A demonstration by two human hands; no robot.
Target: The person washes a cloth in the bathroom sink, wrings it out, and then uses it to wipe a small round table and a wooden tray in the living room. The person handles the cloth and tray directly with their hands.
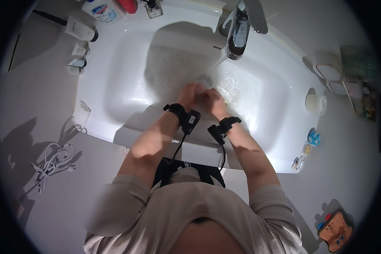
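My left hand (188,96) and my right hand (214,100) are close together, low in a white washbasin (257,82) of soapy water. Their fingers meet near a greyish round patch (204,80), perhaps the drain, blurred by the water. Whether the fingers hold anything is hidden. Bright white suds (230,87), or possibly something pale among them, lie beside my right hand. Above and to the right leans a chrome faucet (238,38), with a thin stream of water (218,62) coming down towards my hands. Each wrist wears a black strap with a small cabled box.
A hand-soap bottle (103,11) and a small glass bottle (154,9) stand on the back rim. Several tubes (79,30) line the left side. On the right rim sits a white jar (316,104) near a blue-and-white ball (314,138). A coiled white cord (52,162) hangs at left.
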